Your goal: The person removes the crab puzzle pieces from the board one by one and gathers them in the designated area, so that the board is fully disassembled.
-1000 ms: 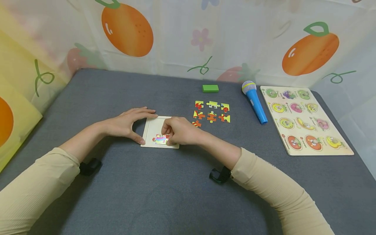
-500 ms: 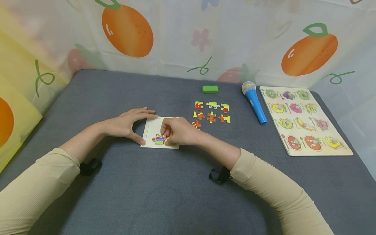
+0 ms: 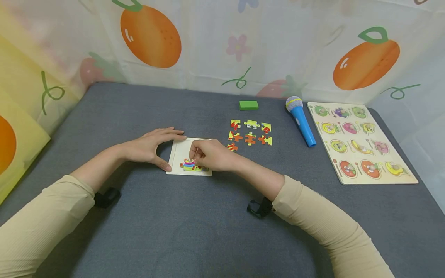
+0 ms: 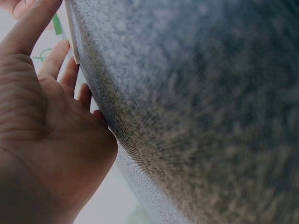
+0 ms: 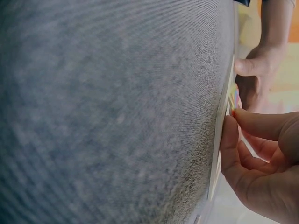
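A shallow wooden puzzle frame (image 3: 179,149) lies flat on the table. My left hand (image 3: 153,145) spreads around its left side, the thumb at the near left corner and fingertips at the far edge. Over the frame's near side my right hand (image 3: 214,155) pinches a jigsaw piece (image 3: 189,165) with purple and pink stripes between thumb and finger. In the right wrist view this piece (image 5: 235,99) stands tilted above the frame. Another yellow-green and red piece (image 3: 204,168) shows in the frame beside it, partly covered by the right hand.
Several loose jigsaw pieces (image 3: 250,138) lie in rows right of the frame, one partly behind the right hand. Beyond them sits a green block (image 3: 248,105). A blue toy microphone (image 3: 303,123) and a fruit puzzle board (image 3: 359,144) lie farther right.
The right fingertips have shifted slightly left and up with the striped piece, which has changed its tilt and lost its glare. More of the neighbouring piece shows. The left hand stays put.
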Available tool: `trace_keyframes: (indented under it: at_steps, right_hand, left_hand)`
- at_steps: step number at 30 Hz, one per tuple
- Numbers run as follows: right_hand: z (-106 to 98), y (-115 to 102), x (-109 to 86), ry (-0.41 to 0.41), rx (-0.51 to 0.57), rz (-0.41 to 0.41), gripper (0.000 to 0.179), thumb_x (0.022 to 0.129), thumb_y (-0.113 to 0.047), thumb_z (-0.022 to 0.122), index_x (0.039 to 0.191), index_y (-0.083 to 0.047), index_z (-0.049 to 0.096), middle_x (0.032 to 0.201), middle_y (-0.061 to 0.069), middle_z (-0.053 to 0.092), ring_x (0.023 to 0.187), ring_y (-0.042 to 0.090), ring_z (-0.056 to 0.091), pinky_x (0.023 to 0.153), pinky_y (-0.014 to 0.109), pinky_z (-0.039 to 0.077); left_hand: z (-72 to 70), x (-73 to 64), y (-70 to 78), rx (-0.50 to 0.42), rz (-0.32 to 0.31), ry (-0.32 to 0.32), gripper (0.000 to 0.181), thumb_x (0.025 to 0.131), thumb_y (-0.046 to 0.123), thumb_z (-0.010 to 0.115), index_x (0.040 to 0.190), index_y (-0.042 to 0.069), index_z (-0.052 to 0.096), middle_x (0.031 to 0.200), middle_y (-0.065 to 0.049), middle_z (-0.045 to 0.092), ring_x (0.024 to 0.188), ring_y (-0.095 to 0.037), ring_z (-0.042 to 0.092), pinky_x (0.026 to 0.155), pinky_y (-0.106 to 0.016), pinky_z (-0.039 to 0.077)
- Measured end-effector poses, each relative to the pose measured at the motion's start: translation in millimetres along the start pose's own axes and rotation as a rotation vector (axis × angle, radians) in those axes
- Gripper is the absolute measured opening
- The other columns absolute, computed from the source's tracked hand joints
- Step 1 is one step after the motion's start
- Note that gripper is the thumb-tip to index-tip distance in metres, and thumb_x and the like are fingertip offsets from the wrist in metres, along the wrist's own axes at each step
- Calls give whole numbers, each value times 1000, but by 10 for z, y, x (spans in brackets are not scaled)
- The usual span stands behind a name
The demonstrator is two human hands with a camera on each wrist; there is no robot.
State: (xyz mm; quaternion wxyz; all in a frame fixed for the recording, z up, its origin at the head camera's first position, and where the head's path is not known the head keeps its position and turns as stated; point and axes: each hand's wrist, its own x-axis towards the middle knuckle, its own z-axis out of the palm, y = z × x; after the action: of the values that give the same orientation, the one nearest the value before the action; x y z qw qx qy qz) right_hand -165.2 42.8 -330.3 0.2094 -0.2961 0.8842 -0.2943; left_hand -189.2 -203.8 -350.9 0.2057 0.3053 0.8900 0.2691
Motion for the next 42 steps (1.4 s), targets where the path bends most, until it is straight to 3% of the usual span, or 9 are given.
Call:
trace_keyframes:
  at_steps: [5, 16, 30, 38, 42]
  right_hand:
    - [4, 0, 3, -6, 8, 11, 11, 93, -1, 56, 98, -7, 63, 79, 1, 62, 63, 7, 54, 57, 16, 40]
    - [-16, 24, 15, -23, 55, 32, 11, 94, -5, 57, 100, -10, 64, 80, 0, 62, 65, 9, 57, 59, 18, 42]
    - [-192, 26, -57, 8, 144, 58, 13, 94, -5, 55, 103, -9, 64, 83, 2, 64, 71, 14, 57, 63, 20, 43]
    - [-283, 113, -104, 12, 268, 70, 13, 95, -2, 52, 104, -5, 62, 86, 7, 64, 78, 19, 69, 75, 26, 59]
    - [-342, 164, -138, 18, 277, 81, 12, 96, -3, 53, 104, -5, 61, 87, 7, 63, 81, 22, 69, 77, 30, 60]
  left_hand:
    - [-2, -2, -4, -2, -1, -6, 95, 69, 42, 88, 150, 24, 41, 165, -2, 25, 156, -36, 6, 117, -70, 6]
    - [-5, 6, -3, -6, 8, -7, 94, 70, 42, 88, 150, 24, 42, 165, -4, 26, 156, -37, 6, 117, -70, 6]
    - [-16, 8, -6, -11, 0, -17, 95, 70, 44, 87, 151, 23, 40, 165, -4, 24, 156, -37, 5, 116, -71, 5]
    - [-17, 13, 0, 3, -2, -15, 95, 70, 45, 87, 151, 24, 41, 165, -4, 25, 156, -37, 6, 116, -71, 6]
    - [-21, 18, -1, 1, -6, -20, 96, 70, 46, 87, 151, 24, 40, 165, -5, 24, 156, -38, 5, 117, -70, 6]
